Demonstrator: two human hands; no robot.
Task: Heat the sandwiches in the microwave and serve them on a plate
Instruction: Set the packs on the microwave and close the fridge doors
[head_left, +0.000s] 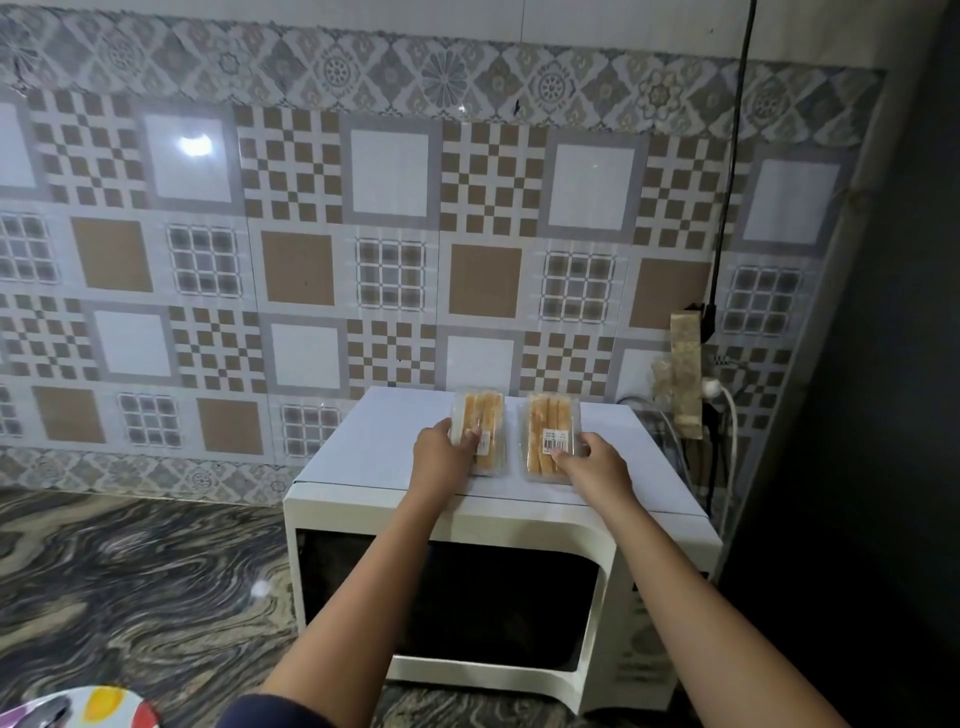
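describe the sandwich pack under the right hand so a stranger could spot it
Find the white microwave against the tiled wall; two clear sandwich packs lie on its top. Yours is the right-hand pack, under the right hand, and its barcode label is fully visible.

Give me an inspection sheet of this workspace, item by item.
Surface: dark swirled stone counter, bare where visible.
Job's things: two clear sandwich packs, left pack and right pack, side by side on top of the white microwave; door shut. Colourful plate at the bottom edge.
Clutter: nothing seen.
Grippers: left hand grasps the left pack, right hand the right pack.
Cables: black cable down the wall to a socket strip; white plug inserted.
Surroundings: patterned tile wall.
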